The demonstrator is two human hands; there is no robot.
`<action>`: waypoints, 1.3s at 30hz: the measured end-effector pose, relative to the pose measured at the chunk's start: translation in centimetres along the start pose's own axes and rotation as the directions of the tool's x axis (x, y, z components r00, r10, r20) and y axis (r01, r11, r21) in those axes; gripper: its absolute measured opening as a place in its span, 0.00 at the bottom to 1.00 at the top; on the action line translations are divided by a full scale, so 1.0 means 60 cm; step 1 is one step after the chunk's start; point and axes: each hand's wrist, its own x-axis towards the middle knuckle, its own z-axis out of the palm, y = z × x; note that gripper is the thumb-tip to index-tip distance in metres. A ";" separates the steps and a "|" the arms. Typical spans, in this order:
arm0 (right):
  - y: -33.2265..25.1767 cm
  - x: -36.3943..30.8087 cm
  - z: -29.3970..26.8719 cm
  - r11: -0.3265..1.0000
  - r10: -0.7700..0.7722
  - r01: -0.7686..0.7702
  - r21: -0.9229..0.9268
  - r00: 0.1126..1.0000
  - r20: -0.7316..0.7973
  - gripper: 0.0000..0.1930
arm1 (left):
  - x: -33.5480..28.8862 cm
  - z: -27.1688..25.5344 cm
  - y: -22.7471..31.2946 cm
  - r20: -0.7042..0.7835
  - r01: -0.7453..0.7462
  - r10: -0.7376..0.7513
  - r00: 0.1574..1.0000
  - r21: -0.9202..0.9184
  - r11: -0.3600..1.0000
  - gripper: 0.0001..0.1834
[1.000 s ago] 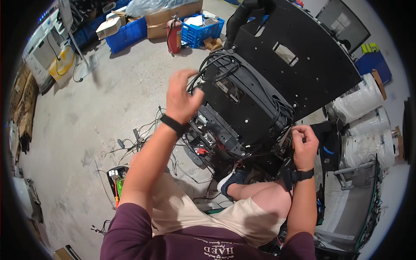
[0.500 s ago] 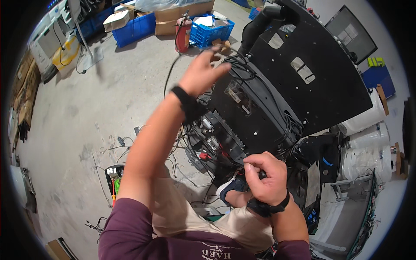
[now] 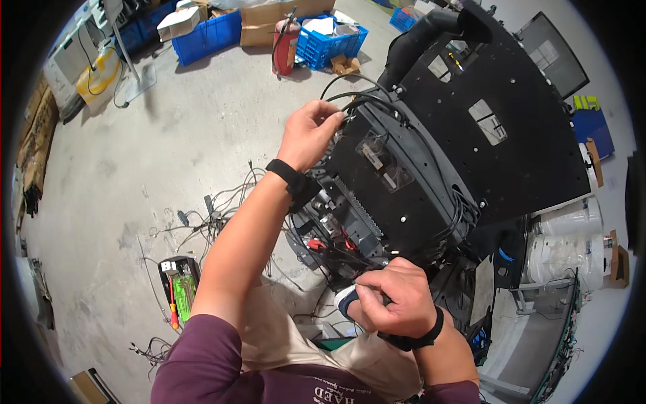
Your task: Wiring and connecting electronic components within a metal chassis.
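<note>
My left hand [image 3: 308, 137] is at the far left corner of a black machine panel [image 3: 380, 158], its thumb and fingers pinched at a black cable [image 3: 367, 96] that loops over the panel's edge. Closer to me, my right hand [image 3: 398, 296] is curled closed above my shoe. Something dark shows between its thumb and fingers, too little to name. Between the hands lies an open bay of electronics with a finned metal strip [image 3: 358, 207], a red connector [image 3: 315, 244] and tangled wires. A larger black panel [image 3: 488, 121] stands tilted beyond, at the right.
Loose cables [image 3: 214, 214] spread on the floor at left. A tool case [image 3: 178, 286] with a red-and-yellow screwdriver lies by my left elbow. A fire extinguisher [image 3: 285, 46] and a blue crate [image 3: 330, 44] stand at the back. Wrapped white rolls [image 3: 568, 249] are at right.
My left hand has come down nearer to me, and its spread fingers have closed at the cable. The right hand has shifted slightly toward me and left.
</note>
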 end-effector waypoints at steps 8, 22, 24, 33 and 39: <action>0.005 0.002 0.000 1.000 0.010 -0.010 0.002 0.998 0.061 0.05 | -0.037 0.006 0.062 0.081 -0.138 0.117 0.990 0.344 0.929 0.17; 0.010 -0.025 -0.012 0.999 0.035 -0.036 0.010 0.995 0.098 0.03 | -0.033 0.027 0.041 0.060 -0.342 0.349 0.935 0.412 0.845 0.13; 0.012 -0.026 -0.015 0.999 0.028 -0.030 0.015 0.995 0.099 0.03 | -0.031 0.029 0.034 0.064 -0.306 0.308 0.949 0.412 0.858 0.14; 0.012 -0.030 -0.026 0.999 0.012 -0.019 0.040 0.985 0.172 0.05 | -0.020 0.030 0.024 0.032 -0.127 0.123 0.992 0.277 0.952 0.17; 0.014 -0.030 -0.022 0.999 0.010 -0.015 0.029 0.988 0.153 0.03 | -0.018 0.032 0.019 0.049 -0.212 0.207 0.977 0.313 0.926 0.15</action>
